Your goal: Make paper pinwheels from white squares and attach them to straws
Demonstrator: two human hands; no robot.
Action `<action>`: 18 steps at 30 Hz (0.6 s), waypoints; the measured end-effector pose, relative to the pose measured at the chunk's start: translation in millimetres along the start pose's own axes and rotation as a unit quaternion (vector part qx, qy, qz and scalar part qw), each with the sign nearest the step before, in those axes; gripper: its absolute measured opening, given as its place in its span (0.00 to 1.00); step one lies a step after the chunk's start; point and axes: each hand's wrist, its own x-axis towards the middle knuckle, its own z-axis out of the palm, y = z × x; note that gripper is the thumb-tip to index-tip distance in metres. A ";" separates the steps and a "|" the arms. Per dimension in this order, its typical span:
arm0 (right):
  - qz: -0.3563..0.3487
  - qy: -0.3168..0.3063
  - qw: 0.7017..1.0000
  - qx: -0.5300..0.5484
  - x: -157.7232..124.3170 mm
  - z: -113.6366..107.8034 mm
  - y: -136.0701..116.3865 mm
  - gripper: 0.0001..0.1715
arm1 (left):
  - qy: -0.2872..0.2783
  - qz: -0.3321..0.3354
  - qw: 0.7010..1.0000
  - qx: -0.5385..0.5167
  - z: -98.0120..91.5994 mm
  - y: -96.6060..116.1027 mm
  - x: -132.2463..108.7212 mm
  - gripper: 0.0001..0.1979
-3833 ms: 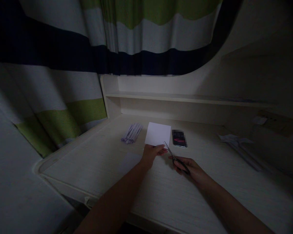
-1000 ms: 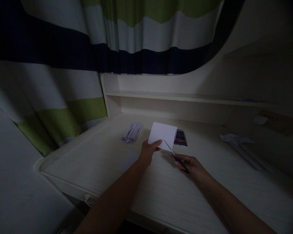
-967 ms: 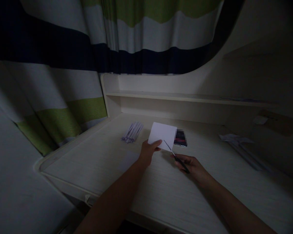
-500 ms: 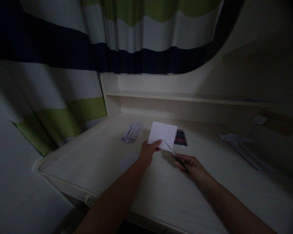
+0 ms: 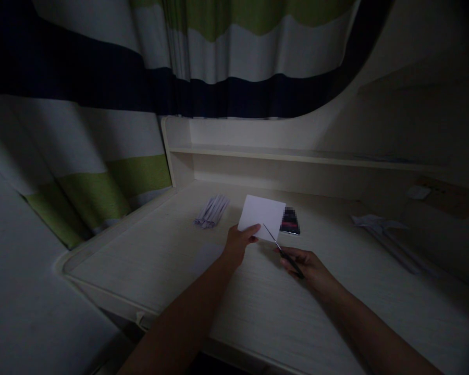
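My left hand (image 5: 239,244) pinches the lower left edge of a white paper sheet (image 5: 262,212), thumb on top, holding it over the desk. A pair of scissors (image 5: 291,263) with dark handles is in my right hand (image 5: 305,266), its fingers wrapped round the handles. The thin blade points up and left and lies across the lower part of the sheet, close to my left thumb. Whether the blade cuts into the paper is too dim to tell.
A bundle of folded paper strips (image 5: 212,211) lies on the desk (image 5: 148,250) at the left. Another pale sheet (image 5: 207,258) is beside my left forearm. Behind the held paper rests a phone (image 5: 290,222). Long paper pieces (image 5: 389,242) lie at the right, below a shelf (image 5: 297,155).
The held sheet and my left hand sit very slightly further right in the view. Both hands keep their hold.
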 end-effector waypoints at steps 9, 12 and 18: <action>0.006 -0.005 1.000 0.006 3.8 -1.5 4.3 0.22 | -0.002 -0.028 0.998 -0.064 0.7 0.4 0.5 0.16; 0.003 -0.013 1.000 0.020 6.3 -0.2 7.2 0.23 | 0.002 -0.032 0.995 -0.092 -1.5 -0.5 3.6 0.13; -0.007 0.059 0.997 0.055 8.9 0.0 6.8 0.24 | 0.041 -0.028 0.993 -0.103 -4.3 -2.1 7.5 0.13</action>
